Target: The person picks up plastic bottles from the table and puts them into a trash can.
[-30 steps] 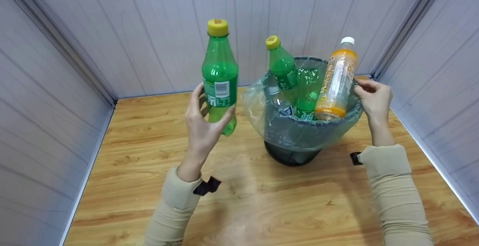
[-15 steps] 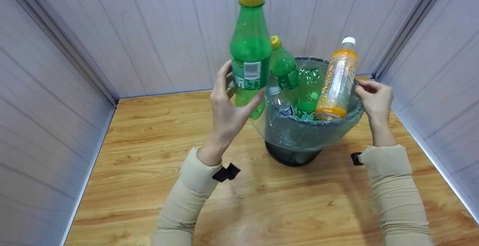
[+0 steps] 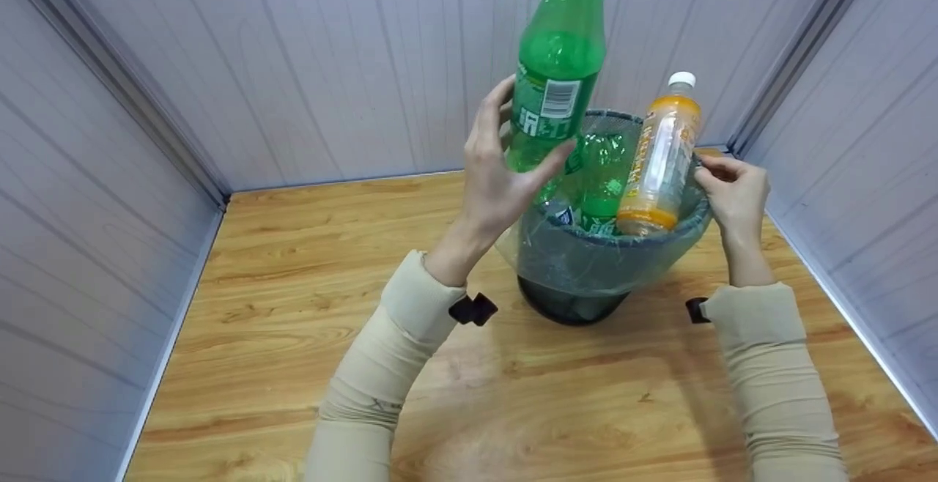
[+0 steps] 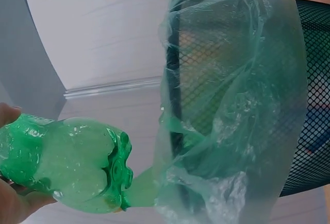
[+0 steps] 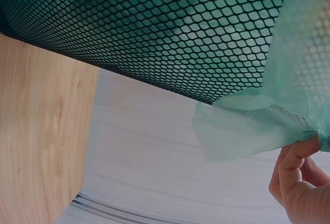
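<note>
My left hand point(image 3: 533, 134) grips a green plastic bottle point(image 3: 560, 72) by its lower body and holds it upright, high over the left rim of a dark mesh bin point(image 3: 575, 302). The bottle's cap is cut off at the top edge. In the left wrist view the green bottle's base point(image 4: 72, 167) hangs beside the bin's green plastic liner point(image 4: 232, 105). My right hand point(image 3: 705, 168) pinches the liner point(image 5: 258, 126) at the right rim. An orange bottle point(image 3: 659, 160) with a white cap and other green bottles point(image 3: 604, 178) stand in the bin.
The bin stands toward the back right of a wooden table point(image 3: 293, 306). Pale panel walls point(image 3: 293, 64) close in the left, back and right. Bare wood lies left of and in front of the bin.
My left hand has carried the green bottle up and to the right, from over the table to above the bin's left rim. The right hand has stayed on the liner.
</note>
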Motion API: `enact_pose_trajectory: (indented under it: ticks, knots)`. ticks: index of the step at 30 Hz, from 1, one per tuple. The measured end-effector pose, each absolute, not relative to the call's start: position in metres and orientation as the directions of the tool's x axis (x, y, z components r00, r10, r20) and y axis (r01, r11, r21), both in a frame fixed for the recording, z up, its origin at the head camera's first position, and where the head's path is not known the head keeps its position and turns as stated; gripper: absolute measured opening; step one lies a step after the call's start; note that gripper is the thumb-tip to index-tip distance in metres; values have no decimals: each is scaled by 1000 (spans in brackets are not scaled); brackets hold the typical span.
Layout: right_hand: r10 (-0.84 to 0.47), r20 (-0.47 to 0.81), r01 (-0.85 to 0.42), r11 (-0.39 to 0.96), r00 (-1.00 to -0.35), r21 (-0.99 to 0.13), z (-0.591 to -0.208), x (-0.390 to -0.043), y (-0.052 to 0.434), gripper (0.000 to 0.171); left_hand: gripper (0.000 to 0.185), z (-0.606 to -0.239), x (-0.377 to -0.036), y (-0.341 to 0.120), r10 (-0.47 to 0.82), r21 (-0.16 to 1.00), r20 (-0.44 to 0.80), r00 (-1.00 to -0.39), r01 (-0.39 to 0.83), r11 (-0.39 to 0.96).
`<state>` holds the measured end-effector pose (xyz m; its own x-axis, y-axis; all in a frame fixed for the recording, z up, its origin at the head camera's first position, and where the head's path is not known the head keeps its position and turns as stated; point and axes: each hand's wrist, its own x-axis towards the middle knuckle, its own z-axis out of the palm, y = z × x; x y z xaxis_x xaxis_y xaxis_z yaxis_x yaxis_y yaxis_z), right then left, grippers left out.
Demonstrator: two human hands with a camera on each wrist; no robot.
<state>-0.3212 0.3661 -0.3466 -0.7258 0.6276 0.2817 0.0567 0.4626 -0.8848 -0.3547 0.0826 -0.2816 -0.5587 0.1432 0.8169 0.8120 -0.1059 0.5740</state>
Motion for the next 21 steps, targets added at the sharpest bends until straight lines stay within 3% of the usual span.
enact_pose_trajectory:
  ticks: [8, 21]
  knots:
    - [628, 263, 64, 448, -733, -892, -345, -322, 367, 28, 73, -288, -367, 99, 229, 667, 733, -641, 743, -57]
    - [634, 260, 71, 447, -728, -892, -345, -322, 366, 27, 73, -310, -377, 122, 362, 702, 631, -686, 703, 108]
